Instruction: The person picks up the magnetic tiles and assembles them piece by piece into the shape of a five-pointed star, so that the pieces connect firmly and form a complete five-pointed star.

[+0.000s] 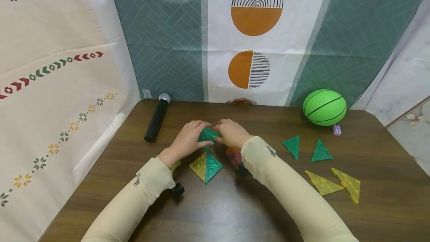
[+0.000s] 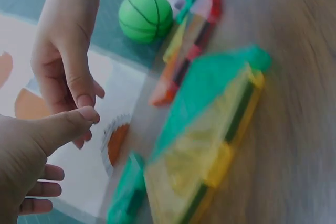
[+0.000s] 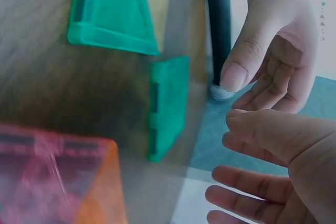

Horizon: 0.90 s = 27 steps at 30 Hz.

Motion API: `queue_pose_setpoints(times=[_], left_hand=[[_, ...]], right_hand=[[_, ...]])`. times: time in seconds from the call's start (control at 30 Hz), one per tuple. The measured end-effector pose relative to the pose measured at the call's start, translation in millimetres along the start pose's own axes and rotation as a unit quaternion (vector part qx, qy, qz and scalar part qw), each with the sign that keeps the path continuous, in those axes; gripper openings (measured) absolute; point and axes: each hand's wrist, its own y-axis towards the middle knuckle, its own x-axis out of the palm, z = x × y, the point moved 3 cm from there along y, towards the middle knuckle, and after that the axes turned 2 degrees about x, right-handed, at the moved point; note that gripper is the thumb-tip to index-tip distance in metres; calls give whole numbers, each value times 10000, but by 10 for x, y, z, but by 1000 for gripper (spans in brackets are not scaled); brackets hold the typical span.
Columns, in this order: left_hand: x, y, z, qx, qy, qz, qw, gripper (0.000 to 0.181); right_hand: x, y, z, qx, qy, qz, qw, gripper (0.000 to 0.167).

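Observation:
My left hand [image 1: 188, 139] [image 2: 26, 153] and right hand [image 1: 232, 133] [image 3: 286, 169] hover on either side of a green tile piece [image 1: 208, 133] [image 3: 169, 109], thumbs and fingers relaxed. Both wrist views show a gap between the hands and the tiles, with the two thumbs close together and nothing held. Nearer me, a yellow triangle [image 1: 199, 166] [image 2: 194, 166] and a green triangle [image 1: 213, 166] [image 3: 113, 17] lie edge to edge as a square. A pink-red and orange tile piece [image 1: 234, 155] [image 3: 50, 182] is partly hidden below my right wrist.
Two green triangles [image 1: 292, 146] [image 1: 321, 151] and two yellow ones [image 1: 323, 183] [image 1: 348, 184] lie at the right. Behind them are a green ball [image 1: 324, 107] and a small purple block [image 1: 336, 130]. A black microphone [image 1: 157, 118] lies at the back left.

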Motion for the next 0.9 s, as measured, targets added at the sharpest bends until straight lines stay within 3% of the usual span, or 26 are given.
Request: queue_pose_setpoints(times=[0.23, 0.47, 0.7, 0.9], left_hand=[[-125, 81, 307, 330, -123, 752, 9965, 60], [-196, 129, 592, 725, -244, 1530, 9853, 60], [-187, 163, 931, 1049, -468, 1843, 9761, 60], [-74, 202, 1208, 1246, -441, 1951, 9718, 61]], right_hand=[[-220, -244, 97, 168, -90, 68, 9998, 44], [-419, -559, 190, 237, 20, 209, 9995, 45], [-519, -941, 378, 193, 171, 569, 9980, 43], [-562, -1264, 578, 269, 265, 808, 9960, 42]])
